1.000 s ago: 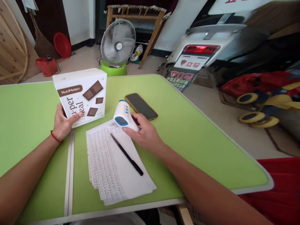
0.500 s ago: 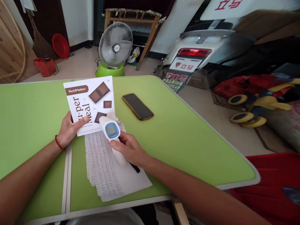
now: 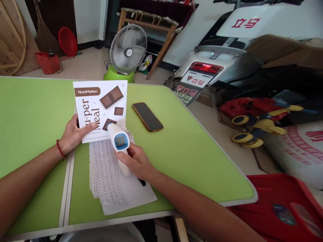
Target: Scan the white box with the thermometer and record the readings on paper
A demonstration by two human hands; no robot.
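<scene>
My left hand (image 3: 75,132) grips the lower left edge of a white box (image 3: 111,116) marked NutriMotion with chocolate pieces printed on it, thumb across its front. The box stands tilted up above the table. In my right hand (image 3: 137,159) is a white infrared thermometer (image 3: 117,134) with a blue-rimmed display, its nose pointing at the lower part of the box front. Whether the nose touches the box I cannot tell. Below both lie handwritten paper sheets (image 3: 111,188), with a black object (image 3: 142,182), partly hidden, on them by my right wrist.
A phone (image 3: 147,116) lies on the green folding table (image 3: 189,161), right of the box. Behind the table are a fan (image 3: 128,48) on a green stool and a white scooter (image 3: 207,64). A red plastic piece (image 3: 267,205) is at the lower right.
The view has turned slightly right. The thermometer's display looks darker than before. Both hands keep their hold, and the thermometer still points at the box.
</scene>
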